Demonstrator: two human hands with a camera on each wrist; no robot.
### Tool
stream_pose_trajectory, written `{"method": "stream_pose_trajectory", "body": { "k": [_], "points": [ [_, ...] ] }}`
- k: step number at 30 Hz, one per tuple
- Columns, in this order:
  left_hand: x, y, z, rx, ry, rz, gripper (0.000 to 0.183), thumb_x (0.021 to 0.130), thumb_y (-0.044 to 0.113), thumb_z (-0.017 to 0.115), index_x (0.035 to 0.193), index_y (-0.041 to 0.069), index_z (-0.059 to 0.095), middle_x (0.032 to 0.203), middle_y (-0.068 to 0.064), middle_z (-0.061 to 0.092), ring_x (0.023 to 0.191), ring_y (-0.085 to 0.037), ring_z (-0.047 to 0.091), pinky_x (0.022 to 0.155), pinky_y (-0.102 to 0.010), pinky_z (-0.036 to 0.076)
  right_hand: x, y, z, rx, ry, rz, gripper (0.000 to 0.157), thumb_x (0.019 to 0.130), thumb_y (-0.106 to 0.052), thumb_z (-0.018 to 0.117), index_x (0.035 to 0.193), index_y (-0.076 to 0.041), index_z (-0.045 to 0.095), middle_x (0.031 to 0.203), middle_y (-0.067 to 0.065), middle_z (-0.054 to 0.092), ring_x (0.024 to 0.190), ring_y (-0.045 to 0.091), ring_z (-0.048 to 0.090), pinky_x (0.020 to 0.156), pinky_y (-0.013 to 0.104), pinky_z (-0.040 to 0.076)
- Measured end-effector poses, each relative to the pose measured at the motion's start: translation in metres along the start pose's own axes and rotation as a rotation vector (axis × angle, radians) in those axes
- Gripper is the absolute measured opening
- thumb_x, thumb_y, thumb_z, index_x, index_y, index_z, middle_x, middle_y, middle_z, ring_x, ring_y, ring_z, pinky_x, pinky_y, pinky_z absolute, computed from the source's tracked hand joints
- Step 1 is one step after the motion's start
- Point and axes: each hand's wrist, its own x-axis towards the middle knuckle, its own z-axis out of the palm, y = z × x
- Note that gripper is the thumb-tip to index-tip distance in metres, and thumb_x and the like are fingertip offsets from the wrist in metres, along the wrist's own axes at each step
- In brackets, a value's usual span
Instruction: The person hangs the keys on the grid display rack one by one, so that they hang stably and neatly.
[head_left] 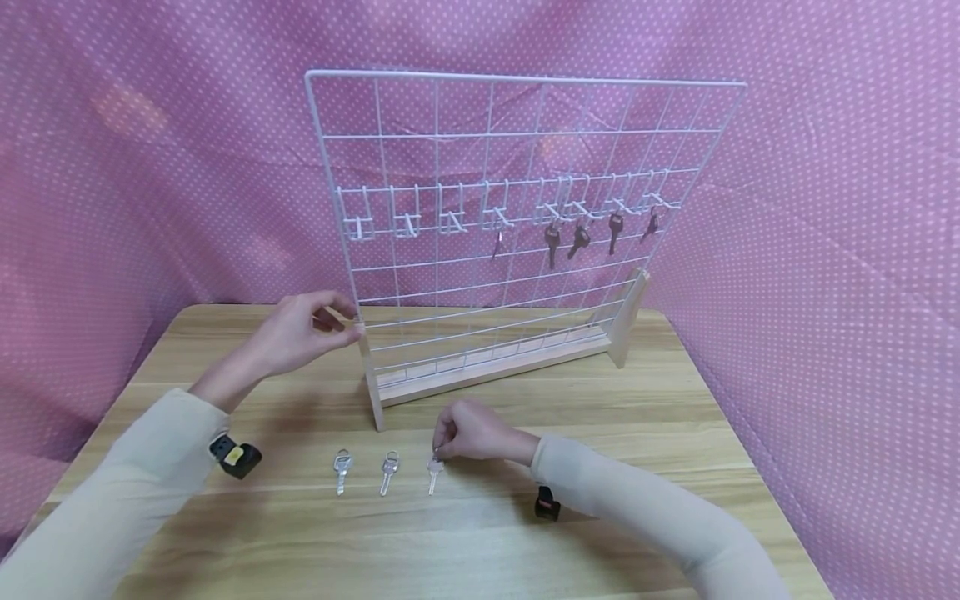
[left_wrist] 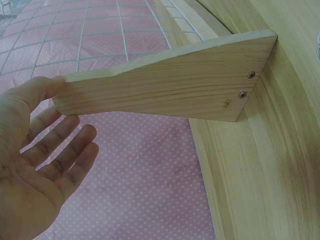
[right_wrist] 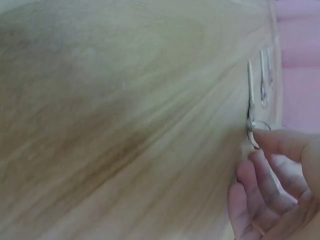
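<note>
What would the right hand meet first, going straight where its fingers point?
The rightmost table key, which the right hand pinches; beyond that, likely the middle key, though depth is unclear.

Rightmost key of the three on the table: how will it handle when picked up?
The key looks like thin metal, so probably stiff and light. Its ring juts out beside it, so might swing. Flat shape suggests sliding, not rolling.
</note>
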Motion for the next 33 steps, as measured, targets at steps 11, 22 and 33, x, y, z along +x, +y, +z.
{"method": "stream_pose_trajectory", "body": {
  "k": [11, 22, 33],
  "points": [
    [0.0, 0.0, 0.001, -0.02, -0.006, -0.004, 0.032, 0.097, 0.026, 0.078, 0.119, 0.004, 0.072, 0.118, -0.019, 0.076, 0.101, -0.033, 0.076, 0.085, -0.049, 0.065, -0.025, 0.0, -0.028, 0.125, -0.057, -0.043, 0.004, 0.086, -0.004, 0.083, 0.088, -0.004, 0.08, 0.082, 0.008, 0.08, 0.067, 0.007, 0.068, 0.063, 0.016, 0.056],
    [0.001, 0.0, 0.001, -0.013, -0.004, -0.004, 0.031, 0.097, 0.025, 0.078, 0.119, 0.004, 0.072, 0.118, -0.019, 0.076, 0.101, -0.033, 0.076, 0.085, -0.048, 0.066, -0.059, -0.026, -0.073, 0.061, 0.021, -0.099, 0.004, 0.09, -0.012, 0.082, 0.086, -0.012, 0.082, 0.083, -0.001, 0.08, 0.068, 0.004, 0.065, 0.063, 0.017, 0.055],
    [0.001, 0.0, 0.001, -0.009, -0.001, 0.0, 0.032, 0.097, 0.024, 0.078, 0.12, 0.003, 0.072, 0.118, -0.019, 0.076, 0.101, -0.033, 0.076, 0.085, -0.048, 0.066, -0.087, -0.069, -0.133, 0.01, 0.149, -0.154, 0.004, 0.093, -0.015, 0.081, 0.089, -0.015, 0.081, 0.084, -0.004, 0.079, 0.072, 0.009, 0.069, 0.064, 0.02, 0.057]
  ]
}}
